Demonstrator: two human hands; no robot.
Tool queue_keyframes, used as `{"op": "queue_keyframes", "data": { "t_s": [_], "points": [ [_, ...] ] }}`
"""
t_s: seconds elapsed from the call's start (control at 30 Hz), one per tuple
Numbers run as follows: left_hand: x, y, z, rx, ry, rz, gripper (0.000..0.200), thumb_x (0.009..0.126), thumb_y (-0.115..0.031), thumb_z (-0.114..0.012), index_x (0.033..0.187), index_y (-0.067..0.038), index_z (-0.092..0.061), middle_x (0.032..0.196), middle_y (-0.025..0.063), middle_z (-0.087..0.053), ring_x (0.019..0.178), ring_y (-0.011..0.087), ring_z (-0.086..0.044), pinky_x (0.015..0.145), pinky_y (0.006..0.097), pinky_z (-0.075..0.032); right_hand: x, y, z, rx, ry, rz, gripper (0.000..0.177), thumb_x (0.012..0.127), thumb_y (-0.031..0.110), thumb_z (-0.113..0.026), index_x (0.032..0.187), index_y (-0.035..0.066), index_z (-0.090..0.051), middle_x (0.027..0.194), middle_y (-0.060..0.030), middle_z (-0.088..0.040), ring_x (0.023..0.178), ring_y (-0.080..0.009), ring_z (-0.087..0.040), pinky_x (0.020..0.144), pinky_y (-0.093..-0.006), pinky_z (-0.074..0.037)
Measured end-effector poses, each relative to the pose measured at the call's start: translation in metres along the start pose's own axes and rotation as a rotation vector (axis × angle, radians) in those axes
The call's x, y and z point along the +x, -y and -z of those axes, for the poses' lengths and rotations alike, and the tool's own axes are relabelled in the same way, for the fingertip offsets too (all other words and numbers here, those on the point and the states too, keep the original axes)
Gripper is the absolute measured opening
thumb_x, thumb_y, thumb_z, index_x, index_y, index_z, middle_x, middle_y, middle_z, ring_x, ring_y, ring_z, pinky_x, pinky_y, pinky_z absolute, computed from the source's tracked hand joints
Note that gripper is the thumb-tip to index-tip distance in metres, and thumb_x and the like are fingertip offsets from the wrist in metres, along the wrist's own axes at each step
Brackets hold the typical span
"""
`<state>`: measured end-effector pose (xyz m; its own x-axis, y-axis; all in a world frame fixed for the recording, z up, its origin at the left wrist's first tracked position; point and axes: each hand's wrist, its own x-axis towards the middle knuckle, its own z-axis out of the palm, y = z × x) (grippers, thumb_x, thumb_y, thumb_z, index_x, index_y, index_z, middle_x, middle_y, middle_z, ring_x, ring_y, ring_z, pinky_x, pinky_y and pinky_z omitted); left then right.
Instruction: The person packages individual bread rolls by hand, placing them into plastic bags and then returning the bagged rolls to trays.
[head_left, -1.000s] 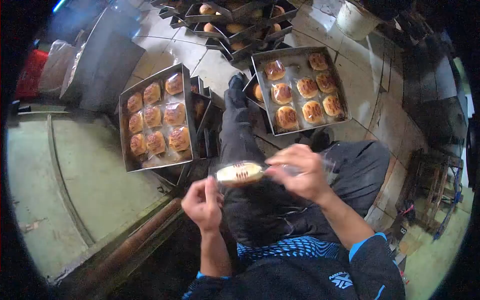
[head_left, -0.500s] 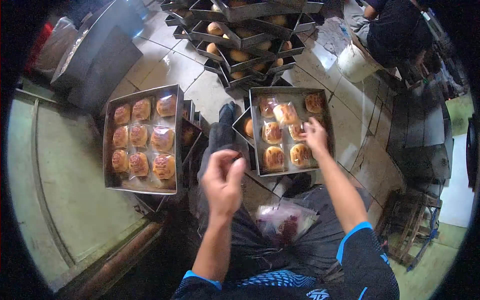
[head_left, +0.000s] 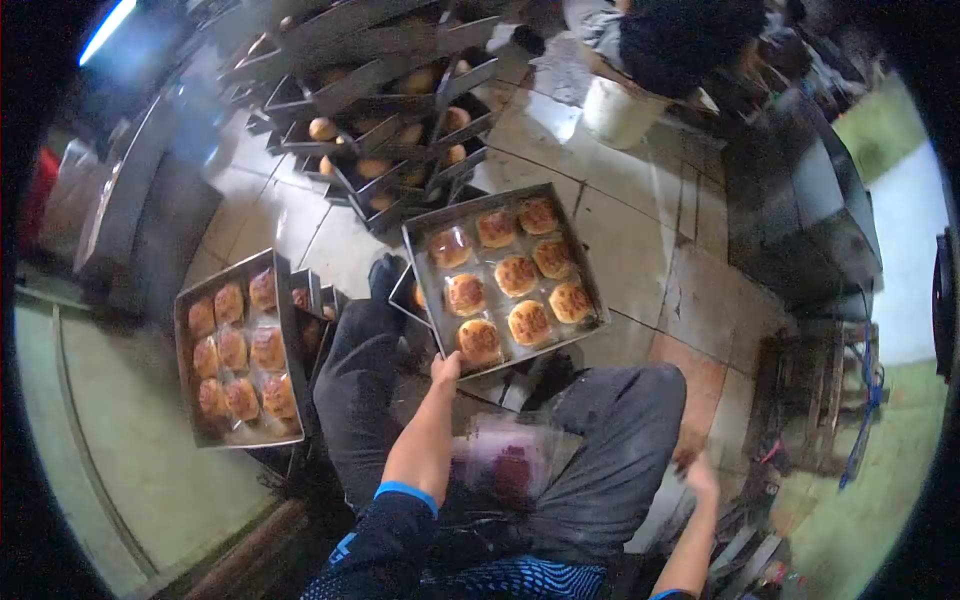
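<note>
My left hand point(head_left: 447, 368) is closed on the near left corner of a metal baking tray point(head_left: 535, 355), its thumb over the rim. The tray sits turned at an angle in front of my knees and holds rows of browned buns point(head_left: 515, 276) in clear plastic wrappers. Out to the right, beyond my right knee, my right hand point(head_left: 703, 476) is low and smeared by motion; I cannot tell what its fingers hold. A clear plastic bag point(head_left: 510, 460) with dark red printing lies on my lap between my thighs.
To the left stands another metal tray point(head_left: 298, 350) of wrapped buns, on top of further trays. Ahead is a tall crisscrossed stack of trays point(head_left: 350, 165) with unwrapped buns. A white bucket point(head_left: 620, 112) and a seated person point(head_left: 690, 45) are at the back right. A wooden rack point(head_left: 810, 400) stands at right.
My left hand has moved from the air onto the right tray's corner, and that tray is now turned. My right hand has left the buns and swung down to the right. The view has shifted right.
</note>
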<state>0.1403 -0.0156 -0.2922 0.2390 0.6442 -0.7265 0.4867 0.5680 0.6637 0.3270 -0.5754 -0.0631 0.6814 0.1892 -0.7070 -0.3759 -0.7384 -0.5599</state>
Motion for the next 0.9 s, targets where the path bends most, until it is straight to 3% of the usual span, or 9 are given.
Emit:
{"op": "queue_keyframes", "data": {
  "t_s": [0.03, 0.1, 0.2, 0.3, 0.33, 0.47, 0.63, 0.77, 0.9],
  "points": [
    [-0.006, -0.004, 0.006, -0.008, -0.004, 0.085, 0.069, 0.072, -0.029, -0.068, 0.129, 0.007, -0.056, 0.112, 0.02, -0.068, 0.097, 0.031, -0.067, 0.085, 0.0375, -0.051, -0.014, -0.073, -0.011, -0.757, -0.084, 0.304, 0.018, 0.083, -0.003, -0.054, 0.092, 0.003, -0.068, 0.088, -0.0087, -0.065, 0.08, -0.0191, -0.066, 0.07, -0.0387, -0.054],
    [-0.059, -0.049, 0.007, 0.155, -0.042, -0.047, 0.055, 0.07, -0.025, -0.063, 0.114, 0.007, -0.064, 0.101, 0.0182, -0.069, 0.087, 0.0288, -0.066, 0.074, 0.0382, -0.051, -0.043, -0.09, -0.051, -0.839, -0.132, 0.269, 0.018, 0.075, -0.004, -0.056, 0.084, 0.002, -0.07, 0.083, -0.0123, -0.068, 0.078, -0.0241, -0.069, 0.073, -0.0399, -0.057],
    [-0.09, -0.085, 0.019, 0.258, 0.06, -0.279, 0.037, 0.067, -0.021, -0.064, 0.092, 0.006, -0.068, 0.084, 0.0154, -0.068, 0.074, 0.0254, -0.063, 0.066, 0.0379, -0.048, -0.013, -0.157, -0.089, 0.323, -0.169, 0.081, 0.014, 0.074, 0.007, -0.055, 0.074, -0.002, -0.066, 0.061, -0.018, -0.061, 0.064, -0.0274, -0.067, 0.069, -0.045, -0.056],
    [-0.129, -0.112, 0.045, 0.115, -0.004, -0.191, 0.027, 0.068, -0.019, -0.063, 0.079, 0.005, -0.067, 0.073, 0.011, -0.065, 0.067, 0.0221, -0.059, 0.063, 0.0375, -0.044, 0.007, -0.159, -0.116, -0.191, -0.488, 0.37, 0.018, 0.086, 0.012, -0.055, 0.077, -0.001, -0.065, 0.064, -0.0044, -0.056, 0.062, -0.0214, -0.054, 0.061, -0.0391, -0.047],
    [-0.147, -0.111, 0.06, -0.073, 0.016, -0.146, 0.022, 0.068, -0.017, -0.063, 0.071, 0.004, -0.066, 0.068, 0.0088, -0.061, 0.064, 0.0196, -0.055, 0.061, 0.0361, -0.041, 0.031, -0.181, -0.131, -0.023, -0.609, 0.451, 0.03, 0.081, 0.026, -0.055, 0.073, -0.001, -0.065, 0.067, -0.0208, -0.064, 0.066, -0.032, -0.067, 0.06, -0.0459, -0.049],
    [-0.249, -0.104, 0.143, -0.213, -0.04, -0.286, 0.017, 0.069, -0.013, -0.06, 0.072, 0.003, -0.065, 0.069, 0.0082, -0.06, 0.065, 0.0193, -0.055, 0.063, 0.0334, -0.042, 0.074, -0.196, -0.138, -0.13, -0.469, 0.543, 0.047, 0.093, 0.04, -0.054, 0.067, 0.002, -0.065, 0.059, -0.0154, -0.059, 0.059, -0.0286, -0.06, 0.058, -0.047, -0.046],
    [-0.323, -0.065, 0.274, -0.644, -0.091, -0.423, 0.01, 0.072, -0.012, -0.057, 0.065, -0.009, -0.051, 0.067, 0.0037, -0.054, 0.057, 0.0193, -0.051, 0.06, 0.0316, -0.045, 0.05, -0.196, -0.156, -0.256, -0.423, 0.245, 0.039, 0.094, 0.035, -0.054, 0.074, 0.004, -0.067, 0.067, -0.0111, -0.062, 0.06, -0.0272, -0.059, 0.058, -0.0471, -0.045],
    [-0.368, -0.062, 0.368, -0.704, -0.366, -0.215, 0.006, 0.078, -0.013, -0.054, 0.073, -0.013, -0.052, 0.07, 0.0037, -0.056, 0.053, 0.0169, -0.055, 0.047, 0.0319, -0.048, 0.043, -0.197, -0.153, -0.294, -0.411, 0.138, 0.034, 0.095, 0.032, -0.053, 0.079, 0.005, -0.068, 0.072, -0.0087, -0.064, 0.062, -0.0265, -0.059, 0.059, -0.047, -0.046],
    [-0.33, -0.057, 0.414, -0.781, -0.393, -0.556, 0.005, 0.081, -0.015, -0.053, 0.081, -0.01, -0.053, 0.069, 0.0044, -0.056, 0.053, 0.0182, -0.058, 0.049, 0.0331, -0.053, 0.039, -0.196, -0.145, -0.325, -0.421, 0.145, 0.032, 0.095, 0.03, -0.053, 0.084, 0.005, -0.068, 0.073, -0.0093, -0.065, 0.064, -0.0271, -0.06, 0.061, -0.0461, -0.047]
  ]
}}
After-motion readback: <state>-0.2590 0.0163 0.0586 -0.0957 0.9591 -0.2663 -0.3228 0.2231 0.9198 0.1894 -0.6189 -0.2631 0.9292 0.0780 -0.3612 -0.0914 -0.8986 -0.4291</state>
